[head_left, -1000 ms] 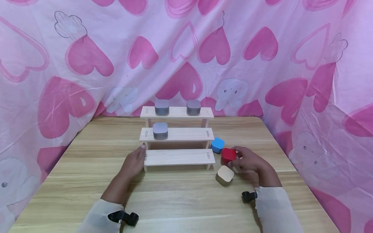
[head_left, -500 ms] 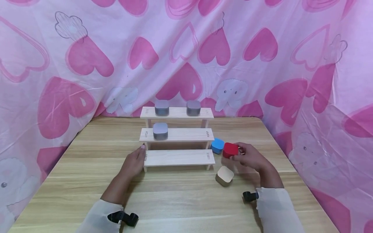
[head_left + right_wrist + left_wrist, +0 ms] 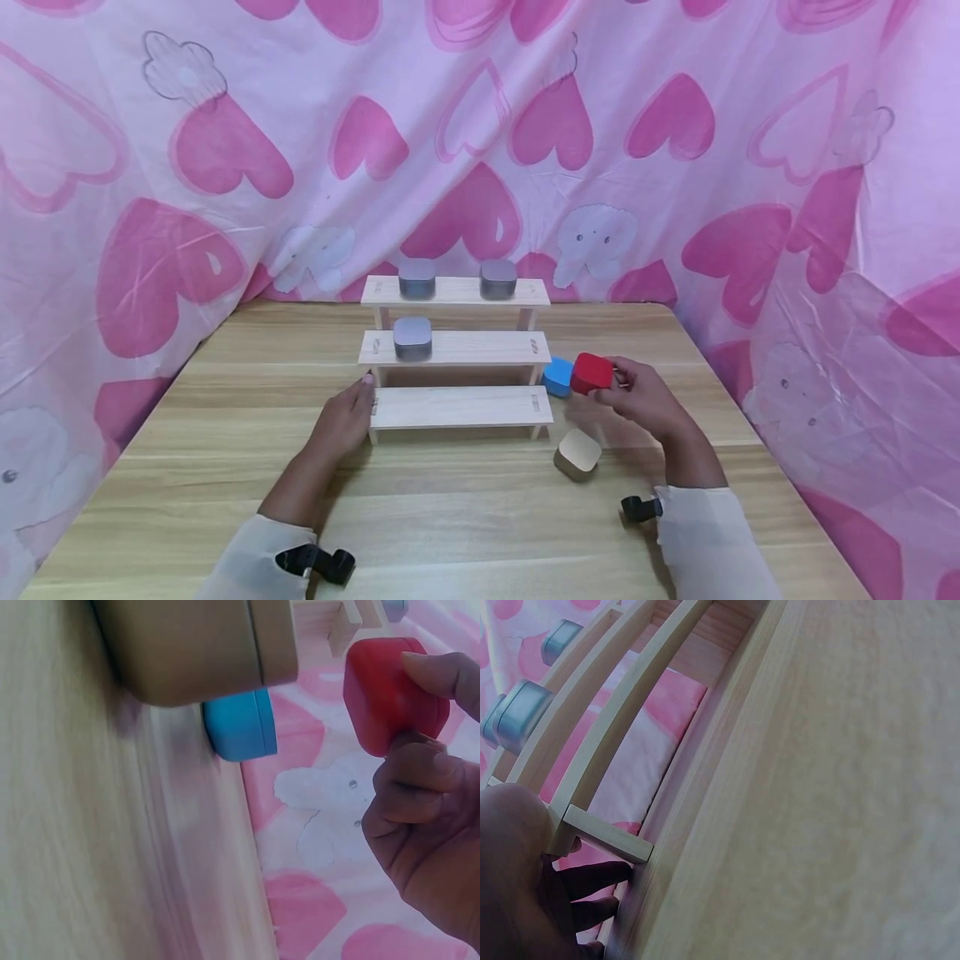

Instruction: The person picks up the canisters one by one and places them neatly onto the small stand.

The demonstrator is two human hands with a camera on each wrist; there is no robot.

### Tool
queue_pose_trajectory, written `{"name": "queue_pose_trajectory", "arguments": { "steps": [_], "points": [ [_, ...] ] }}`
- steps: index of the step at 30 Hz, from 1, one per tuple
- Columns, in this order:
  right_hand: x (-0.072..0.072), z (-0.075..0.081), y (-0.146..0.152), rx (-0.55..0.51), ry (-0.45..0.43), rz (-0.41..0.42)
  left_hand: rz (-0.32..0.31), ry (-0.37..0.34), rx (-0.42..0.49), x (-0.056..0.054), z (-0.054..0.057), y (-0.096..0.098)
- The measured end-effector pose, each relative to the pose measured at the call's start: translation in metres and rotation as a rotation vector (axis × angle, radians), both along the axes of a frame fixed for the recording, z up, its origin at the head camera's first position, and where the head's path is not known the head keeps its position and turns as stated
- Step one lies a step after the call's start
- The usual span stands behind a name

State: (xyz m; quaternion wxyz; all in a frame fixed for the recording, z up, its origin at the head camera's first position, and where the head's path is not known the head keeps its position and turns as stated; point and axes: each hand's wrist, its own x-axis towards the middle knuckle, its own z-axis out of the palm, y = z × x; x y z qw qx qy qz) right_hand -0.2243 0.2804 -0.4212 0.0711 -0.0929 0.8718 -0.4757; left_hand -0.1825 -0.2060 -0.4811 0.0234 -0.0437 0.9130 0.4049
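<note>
holding red block (image 3: 592, 372), in right hand (image 3: 645, 402)

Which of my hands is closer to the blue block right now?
Right. Your right hand pinches the red block just right of the blue block; your left hand is at the opposite, left end of the wooden shelf.

Downward head and closer wrist views share the rack (image 3: 480, 346).

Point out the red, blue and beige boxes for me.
Red box (image 3: 592, 372): head view, on its top face.
Blue box (image 3: 558, 375): head view, on its top face.
Beige box (image 3: 580, 451): head view, on its top face.
</note>
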Motion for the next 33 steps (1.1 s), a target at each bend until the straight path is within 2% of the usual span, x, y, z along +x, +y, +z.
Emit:
{"name": "queue_pose_trajectory", "arguments": {
  "steps": [2,6,9,15,16,21,26,31,33],
  "points": [
    [0.001,0.002,-0.002,-0.004,-0.003,-0.014,-0.012,-0.036,0.007,0.000,0.004,0.002],
    [-0.001,0.005,-0.009,-0.024,-0.006,-0.003,-0.011,-0.038,0.000,-0.004,-0.007,-0.002],
    [-0.002,0.006,-0.018,-0.035,0.013,0.024,-0.004,-0.001,-0.011,-0.006,-0.015,-0.006],
    [-0.005,0.012,-0.027,-0.062,0.031,0.071,0.003,0.019,0.004,-0.002,-0.008,-0.002],
    [-0.006,0.014,-0.029,-0.065,0.027,0.078,0.002,0.003,0.015,0.000,-0.003,0.000],
    [-0.011,0.024,-0.034,-0.050,0.023,0.094,0.003,-0.042,0.017,0.004,0.005,0.001],
    [-0.018,0.032,-0.043,-0.030,0.043,0.129,0.010,-0.037,0.022,0.002,0.005,0.000],
    [-0.025,0.038,-0.055,0.000,0.072,0.158,0.013,-0.010,0.013,-0.004,-0.005,-0.002],
    [-0.028,0.040,-0.060,0.012,0.076,0.169,0.011,-0.006,0.008,-0.003,-0.005,-0.003]
  ]
}}
